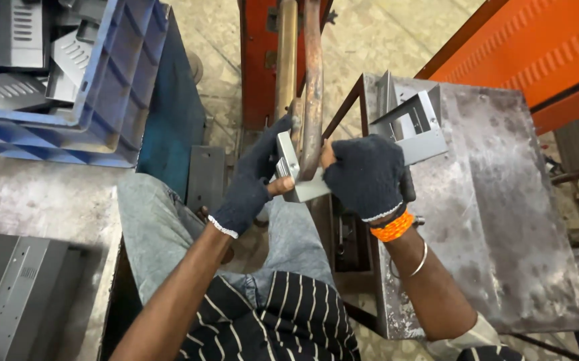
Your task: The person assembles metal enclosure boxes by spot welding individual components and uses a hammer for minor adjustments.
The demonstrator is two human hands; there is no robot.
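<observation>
Both hands closed on one small grey bent-metal bracket point(297, 175) at frame centre, pressed against a pair of upright rusty rods point(303, 73) rising toward 12 o'clock. Left hand point(254, 179) in a dark fingerless glove, wrapped round the bracket's left flange, thumb tip bare and lying along its lower edge, forearm running down to 7 o'clock. Right hand point(364, 175), gloved alike, gripping the bracket's right side, knuckles up, bare thumb tip just touching the rods; orange band and thin bangle at the wrist, forearm slanting off to 5 o'clock.

Little free room around the grip: rods touching at 12, red machine frame point(257, 80) just behind them, steel table point(497, 200) edge hard against the right hand at 3 o'clock. On that table, near 1 o'clock of the right hand, a short stack of similar grey brackets point(415, 120), just beside the knuckles but apart from them. Rest of the tabletop toward 4 o'clock bare, scuffed metal. Orange ribbed panel point(543, 47) beyond it at 2 o'clock.

At 10 o'clock, well apart, blue plastic crates point(112, 87) holding louvred grey metal parts. At 8 o'clock, a flat grey sheet-metal panel point(15, 294) on a worn surface. Below the hands, jeans-clad knees filling the gap at 6 o'clock, striped shirt under them.
</observation>
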